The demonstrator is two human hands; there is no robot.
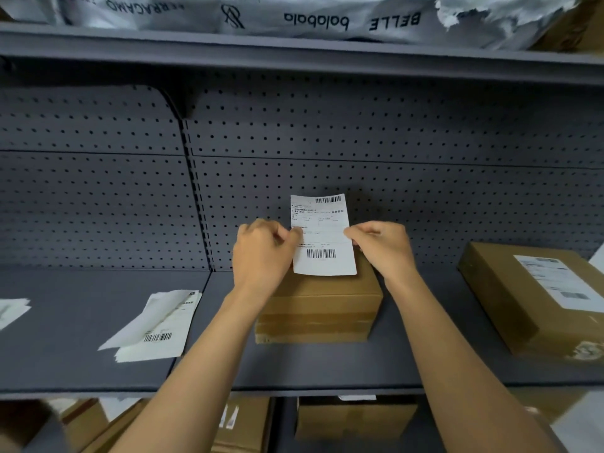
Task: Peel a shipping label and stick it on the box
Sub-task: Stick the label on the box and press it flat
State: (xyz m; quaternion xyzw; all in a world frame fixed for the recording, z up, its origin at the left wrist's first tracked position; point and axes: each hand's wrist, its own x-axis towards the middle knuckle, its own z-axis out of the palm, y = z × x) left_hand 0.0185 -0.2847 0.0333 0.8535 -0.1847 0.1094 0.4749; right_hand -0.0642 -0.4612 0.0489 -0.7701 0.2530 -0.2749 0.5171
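Nearest to me, under the grey metal shelf [98, 371], I see blurred brown cartons [354, 420] on the level below. My two bare forearms reach up and over that shelf edge.

My left hand [261, 253] has thumb and fingers pinched together on the left edge of the white rectangular paper shipping label [322, 237]; my right hand [380, 245] is pinched the same way on its right edge. The label is held upright in the air, printed face toward me, just above and in front of the small brown cardboard box [318, 308]. It carries a barcode at the top right, a second, wider barcode near the bottom, thin ruled lines and small black text across the middle that I cannot read. Its corners are rounded and its lower edge overlaps the box's top as I see it; whether they touch I cannot tell.

The box sits on the shelf with bands of tape across its front face.

To the left lies a loose pile of white label sheets [157, 325], one showing a barcode. To the right rests a larger flat brown carton [510, 299] with a white label stuck on its top.

Behind everything stands the grey perforated back panel [425, 142], and above it an upper shelf holds grey printed plastic mailer bags [294, 14].
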